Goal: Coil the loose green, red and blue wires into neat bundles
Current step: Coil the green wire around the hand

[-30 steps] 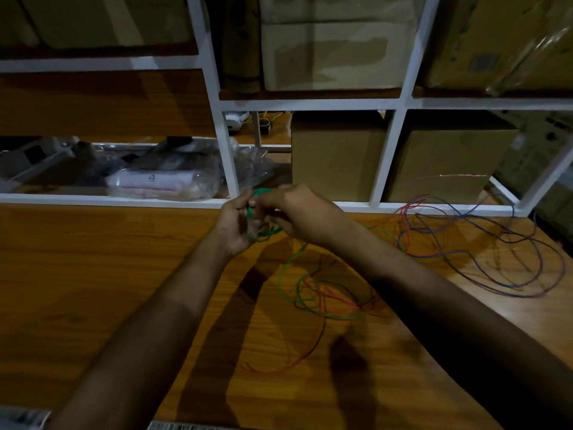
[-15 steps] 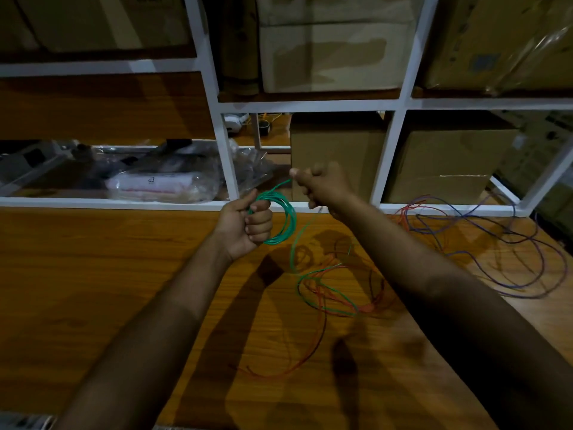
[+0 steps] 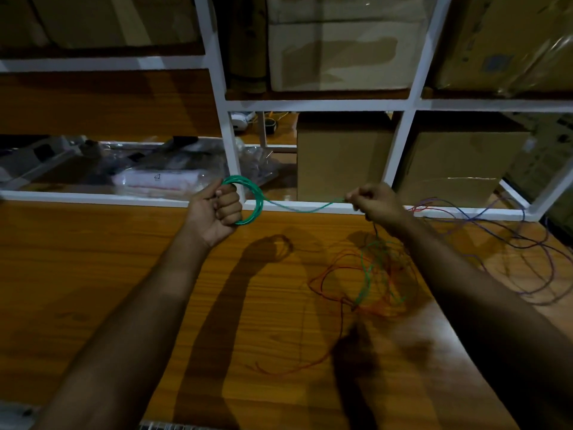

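Observation:
My left hand (image 3: 217, 209) grips a small round coil of green wire (image 3: 256, 200), held above the wooden table. From the coil a single green strand runs right to my right hand (image 3: 376, 201), which pinches it between fingertips. Below that hand the rest of the green wire drops into a loose tangle with the red wire (image 3: 338, 287) on the table. The blue wire (image 3: 533, 252) lies in wide loose loops at the far right, partly behind my right forearm.
The wooden table (image 3: 93, 274) meets a white shelf frame (image 3: 231, 144) at the back. Cardboard boxes (image 3: 341, 156) and plastic-wrapped packages (image 3: 161, 181) fill the shelf compartments behind my hands.
My hands were together at the coil; the right hand has since drawn away to the right, pulling a length of green wire out taut. The loose tangle shifted right.

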